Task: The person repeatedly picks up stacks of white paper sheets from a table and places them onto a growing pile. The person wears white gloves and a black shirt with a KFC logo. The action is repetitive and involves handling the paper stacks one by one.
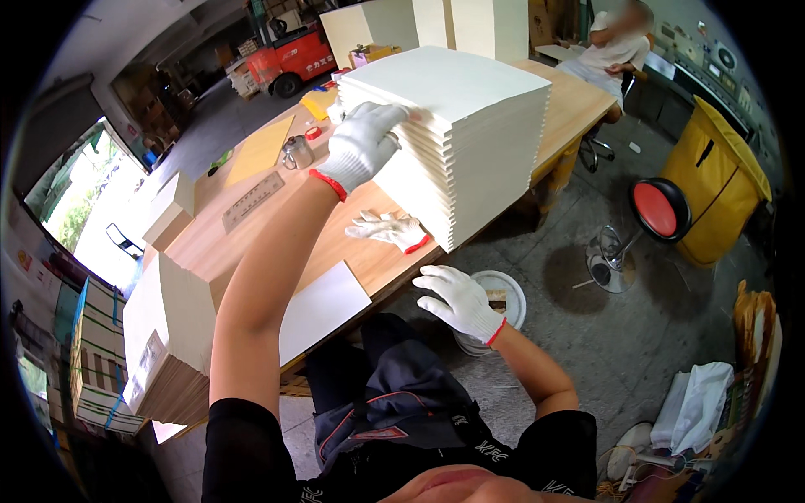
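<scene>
A tall stack of thick white paper sheets (pixel 495 159) stands on the wooden table, its layered edges forming ridges. Against its upper left edge rests my left hand (pixel 365 144), in a white knit glove with a red cuff, fingers stretched toward the stack's top. My right hand (pixel 461 302), gloved the same way, hangs off the table's near edge, fingers apart and holding nothing. A loose white glove (pixel 390 229) lies on the table between the stack and a flat white sheet (pixel 323 308).
Left on the table are a steel ruler (pixel 253 201), a metal cup (pixel 297 152), a yellow sheet (pixel 262 149) and more paper stacks (pixel 168 335). A white bucket (pixel 513 293) stands below my right hand. A red-seated stool (pixel 658 210), a seated person (pixel 612 50) and a red forklift (pixel 289 60) are beyond.
</scene>
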Demonstrator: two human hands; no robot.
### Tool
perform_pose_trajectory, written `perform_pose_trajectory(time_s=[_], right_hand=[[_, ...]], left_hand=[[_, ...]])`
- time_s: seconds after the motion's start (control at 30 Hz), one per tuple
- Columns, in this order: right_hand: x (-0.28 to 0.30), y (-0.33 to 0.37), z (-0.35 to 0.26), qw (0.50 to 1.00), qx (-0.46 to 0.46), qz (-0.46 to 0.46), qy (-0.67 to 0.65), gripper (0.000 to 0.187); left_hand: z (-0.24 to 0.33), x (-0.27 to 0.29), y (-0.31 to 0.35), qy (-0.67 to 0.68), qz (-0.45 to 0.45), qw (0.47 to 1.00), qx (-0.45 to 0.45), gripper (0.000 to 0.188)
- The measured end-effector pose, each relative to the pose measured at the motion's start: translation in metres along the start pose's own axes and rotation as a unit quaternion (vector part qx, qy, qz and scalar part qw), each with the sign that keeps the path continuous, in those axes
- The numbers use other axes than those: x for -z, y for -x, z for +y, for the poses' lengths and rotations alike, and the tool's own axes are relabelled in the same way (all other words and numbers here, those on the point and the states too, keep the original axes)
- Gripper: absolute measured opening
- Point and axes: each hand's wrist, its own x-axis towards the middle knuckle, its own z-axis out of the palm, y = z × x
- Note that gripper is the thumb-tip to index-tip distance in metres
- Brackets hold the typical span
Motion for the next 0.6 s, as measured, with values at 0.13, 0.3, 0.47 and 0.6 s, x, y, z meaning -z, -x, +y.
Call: perform_pose_trajectory(time_s=[0.13,0.3,0.47,0.6], right_hand=[[-0.006,0.001,0.001,1.0,0.005,0.003,-0.002,0.036],[-0.008,0.001,0.0,1.0,-0.007,-0.012,-0.019,0.036],[0.008,0.002,-0.002,1.0,0.006,0.023,-0.014,0.034],[0.078,-0.029,-0.011,0.995,-0.029,0.097,-0.013,0.033]], left_hand=[[-0.018,-0.011,-0.006,-0.064,0.045,0.993,-0.092,0.038],[-0.009,-0.022,-0.009,-0.099,0.038,0.99,-0.096,0.042],[-0.014,-0.008,-0.038,-0.155,-0.05,0.986,-0.027,0.046],[0.002,-0.006,-0.07,0.506,-0.065,0.815,0.274,0.047]])
